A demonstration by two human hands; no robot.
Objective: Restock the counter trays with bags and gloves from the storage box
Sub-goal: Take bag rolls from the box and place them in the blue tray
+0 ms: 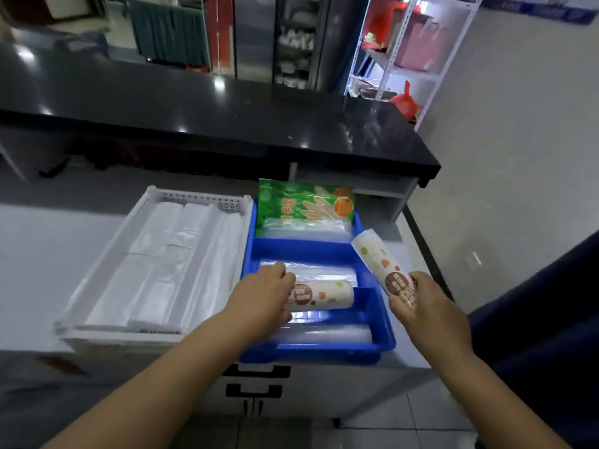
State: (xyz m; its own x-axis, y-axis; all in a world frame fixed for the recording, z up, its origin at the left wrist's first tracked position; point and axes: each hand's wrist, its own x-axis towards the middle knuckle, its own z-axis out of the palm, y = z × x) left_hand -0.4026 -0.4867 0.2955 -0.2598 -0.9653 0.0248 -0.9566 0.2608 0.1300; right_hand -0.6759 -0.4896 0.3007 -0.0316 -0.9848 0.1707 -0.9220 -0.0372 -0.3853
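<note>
The left hand grips a printed bag roll at its nine o'clock end, fingers curled over it, and holds it crosswise in the middle compartment of the blue tray, probably so that it lies flat. At the tray's three o'clock rim the right hand grips a second roll by its near end, tilted toward eleven o'clock, seemingly waiting its turn. A green glove packet fills the twelve o'clock compartment. White plastic bags lie in the white tray at nine o'clock on the table.
</note>
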